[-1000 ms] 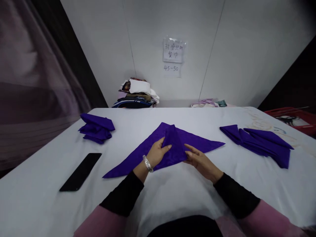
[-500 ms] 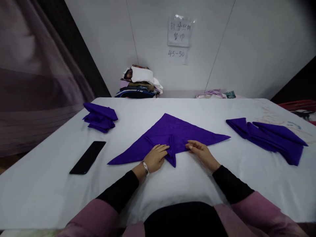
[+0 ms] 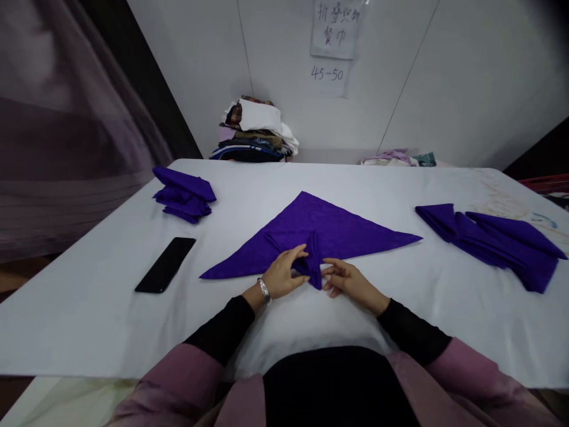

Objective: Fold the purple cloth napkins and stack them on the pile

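A purple cloth napkin (image 3: 329, 222) lies spread on the table as a wide triangle, its peak pointing away from me. Near the middle of its close edge, a narrow pleated fold (image 3: 315, 264) sticks out toward me. My left hand (image 3: 283, 276) rests at the left side of this fold, thumb and fingers apart, fingertips touching the cloth. On the fold's right side, my right hand (image 3: 349, 281) has its fingers loosely bent and parted, tips close to the pleat. Whether they touch it is hard to see.
On the white-covered table (image 3: 111, 332), a black phone (image 3: 165, 265) lies at left. Behind it sits a folded purple napkin (image 3: 184, 193), and another purple napkin (image 3: 493, 240) lies at right. Stacked clothes (image 3: 255, 130) and a smaller cloth pile (image 3: 395, 157) stand by the wall.
My right hand has moved left and toward me, from the napkin's edge to the pleat. My left hand has spread its thumb and fingers. The view has tilted down slightly.
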`<state>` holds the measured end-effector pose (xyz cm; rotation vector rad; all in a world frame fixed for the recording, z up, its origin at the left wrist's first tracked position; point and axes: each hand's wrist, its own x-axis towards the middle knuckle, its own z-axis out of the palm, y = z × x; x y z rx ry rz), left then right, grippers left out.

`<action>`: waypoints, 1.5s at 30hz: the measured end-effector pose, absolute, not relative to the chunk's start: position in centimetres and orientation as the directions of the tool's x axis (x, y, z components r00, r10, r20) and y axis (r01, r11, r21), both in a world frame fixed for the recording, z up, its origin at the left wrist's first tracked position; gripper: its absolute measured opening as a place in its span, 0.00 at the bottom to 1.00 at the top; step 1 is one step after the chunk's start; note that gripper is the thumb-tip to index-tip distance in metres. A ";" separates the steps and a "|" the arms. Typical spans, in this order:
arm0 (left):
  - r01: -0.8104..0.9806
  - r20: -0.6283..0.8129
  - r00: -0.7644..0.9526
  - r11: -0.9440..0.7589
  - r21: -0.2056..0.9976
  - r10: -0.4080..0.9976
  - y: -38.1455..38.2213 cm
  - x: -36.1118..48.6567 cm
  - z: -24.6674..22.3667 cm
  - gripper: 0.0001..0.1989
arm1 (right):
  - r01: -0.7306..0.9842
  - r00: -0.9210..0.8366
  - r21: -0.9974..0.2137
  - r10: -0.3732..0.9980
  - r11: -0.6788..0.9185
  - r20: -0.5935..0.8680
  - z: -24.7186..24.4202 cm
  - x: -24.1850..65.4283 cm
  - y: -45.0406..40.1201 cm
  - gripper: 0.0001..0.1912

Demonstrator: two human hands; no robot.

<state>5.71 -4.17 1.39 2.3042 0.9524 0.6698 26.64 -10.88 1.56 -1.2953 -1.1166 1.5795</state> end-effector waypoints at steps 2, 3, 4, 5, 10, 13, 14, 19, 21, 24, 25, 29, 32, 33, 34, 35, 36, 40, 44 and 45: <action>0.471 0.235 0.637 -0.612 0.636 0.734 -4.3 5.8 1.5 0.40 | -0.099 -0.187 -0.935 0.929 -0.340 -0.318 1.8 26.6 -10.6 0.25; 0.476 0.236 0.639 -0.617 0.627 0.732 -4.3 5.9 1.5 0.41 | -0.114 -0.195 -0.930 0.926 -0.349 -0.324 1.9 26.6 -10.5 0.26; 0.481 0.234 0.644 -0.624 0.616 0.728 -4.3 5.9 1.5 0.41 | -0.122 -0.200 -0.928 0.925 -0.351 -0.323 1.9 26.6 -10.4 0.26; 0.483 0.229 0.657 -0.635 0.603 0.718 -4.2 6.0 1.4 0.40 | -0.126 -0.204 -0.930 0.926 -0.346 -0.318 1.8 26.6 -10.3 0.26; 0.465 0.248 0.710 -0.703 0.538 0.659 -3.6 6.0 0.6 0.18 | -0.077 -0.198 -0.952 0.941 -0.295 -0.276 0.9 26.6 -10.1 0.25; 0.451 0.297 0.687 -0.710 0.541 0.663 -3.2 6.0 0.1 0.09 | 0.068 -0.136 -0.976 0.968 -0.205 -0.213 0.3 26.7 -9.7 0.24; 0.449 0.309 0.679 -0.709 0.543 0.666 -3.1 6.1 0.0 0.08 | 0.154 -0.105 -0.979 0.983 -0.134 -0.151 0.1 26.9 -9.4 0.22; 0.452 0.312 0.669 -0.702 0.550 0.675 -3.2 6.1 -0.1 0.08 | 0.593 -0.168 -0.749 0.955 0.297 0.246 0.8 28.2 -6.3 0.19; 0.461 0.290 0.673 -0.693 0.555 0.680 -3.5 6.0 0.3 0.09 | 0.669 -0.298 -0.602 0.899 0.436 0.320 1.3 28.5 -4.6 0.24; 0.486 0.234 0.704 -0.695 0.530 0.671 -4.2 5.9 1.1 0.19 | 0.648 -0.517 -0.449 0.788 0.616 0.336 1.6 28.7 -2.0 0.28; 0.494 0.213 0.721 -0.705 0.509 0.659 -4.5 5.8 1.4 0.25 | 0.626 -0.571 -0.424 0.755 0.655 0.323 1.6 28.7 -1.2 0.29; 0.514 0.167 0.768 -0.750 0.416 0.619 -5.4 6.1 1.8 0.31 | 0.570 -0.683 -0.390 0.681 0.723 0.265 1.3 28.3 1.4 0.28; 0.531 0.191 0.763 -0.767 0.361 0.618 -5.7 6.3 1.8 0.17 | 0.575 -0.693 -0.382 0.679 0.724 0.244 1.6 28.3 2.0 0.24; 0.536 0.202 0.760 -0.771 0.344 0.618 -5.7 6.4 1.8 0.13 | 0.588 -0.685 -0.369 0.686 0.719 0.244 1.8 28.4 1.9 0.22; 0.541 0.213 0.756 -0.774 0.329 0.619 -5.7 6.3 1.8 0.11 | 0.606 -0.676 -0.350 0.694 0.714 0.247 2.0 28.7 1.6 0.21; 0.545 0.224 0.753 -0.777 0.315 0.619 -5.7 6.2 1.9 0.10 | 0.627 -0.664 -0.325 0.704 0.708 0.251 2.2 29.0 1.0 0.19; 0.553 0.235 0.746 -0.776 0.304 0.623 -5.6 6.0 1.9 0.11 | 0.652 -0.651 -0.296 0.716 0.698 0.253 2.4 29.4 0.3 0.18; 0.610 0.257 0.675 -0.719 0.333 0.692 -5.1 4.7 1.9 0.16 | 0.793 -0.538 -0.176 0.807 0.583 0.244 2.6 31.2 -4.6 0.14; 0.625 0.252 0.538 -0.581 0.522 0.805 -5.0 4.2 1.5 0.19 | 0.869 -0.428 -0.146 0.867 0.472 0.254 2.3 31.7 -9.3 0.12; 0.611 0.248 0.499 -0.540 0.579 0.830 -5.1 4.2 1.5 0.19 | 0.874 -0.417 -0.147 0.869 0.464 0.266 2.3 31.6 -10.0 0.12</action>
